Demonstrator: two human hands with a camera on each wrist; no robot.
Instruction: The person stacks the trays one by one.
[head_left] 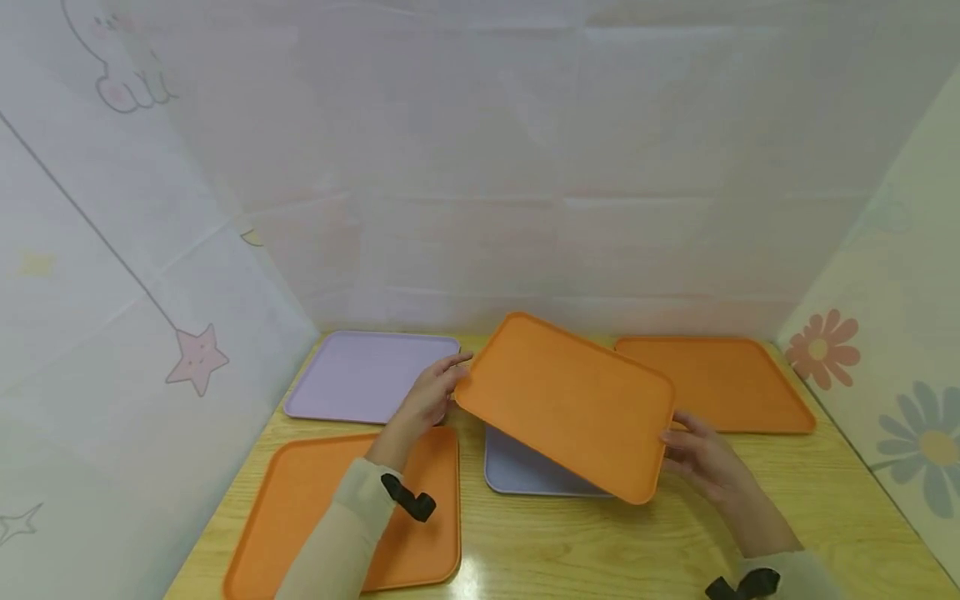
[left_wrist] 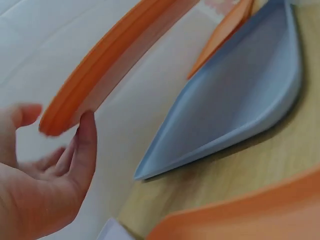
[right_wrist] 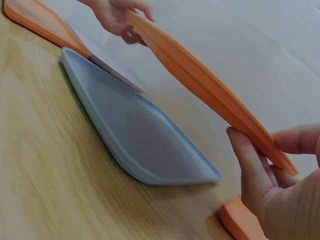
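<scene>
An orange tray is held up between both hands, tilted with its right end lower in the head view. My left hand holds its left end, fingertips under the rim and the thumb at the outer edge, as the left wrist view shows. At the opposite end my right hand pinches the rim, thumb on one face and fingers on the other. Below the raised tray lies a blue-grey tray on the table, partly covered by it in the head view.
On the wooden table lie a lilac tray at back left, an orange tray at front left under my left forearm, and another orange tray at back right. Printed cloth walls rise at the back and both sides.
</scene>
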